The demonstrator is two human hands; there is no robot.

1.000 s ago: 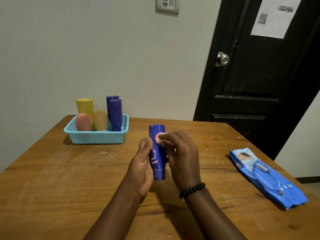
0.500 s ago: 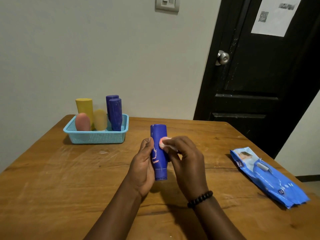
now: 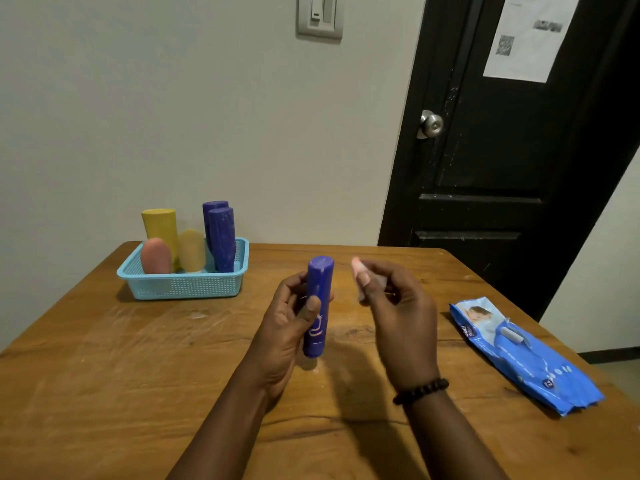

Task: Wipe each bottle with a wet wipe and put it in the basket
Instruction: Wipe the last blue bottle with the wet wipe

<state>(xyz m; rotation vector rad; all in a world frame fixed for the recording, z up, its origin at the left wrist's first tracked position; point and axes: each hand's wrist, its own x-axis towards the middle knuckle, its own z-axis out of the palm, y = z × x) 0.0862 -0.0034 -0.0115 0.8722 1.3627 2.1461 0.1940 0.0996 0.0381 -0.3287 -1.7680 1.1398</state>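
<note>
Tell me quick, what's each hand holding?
Left hand: grips the blue bottle, upright.
Right hand: pinches the wet wipe, apart from the bottle.

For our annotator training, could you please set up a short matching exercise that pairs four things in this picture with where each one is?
Things:
1. blue bottle
2. wet wipe
3. wipe pack
4. yellow bottle

Places:
A. standing in the basket
B. lying flat on the table, right side
C. upright in the left hand
D. pinched in the right hand, apart from the bottle

Pairs: 1-C, 2-D, 3-B, 4-A
</note>
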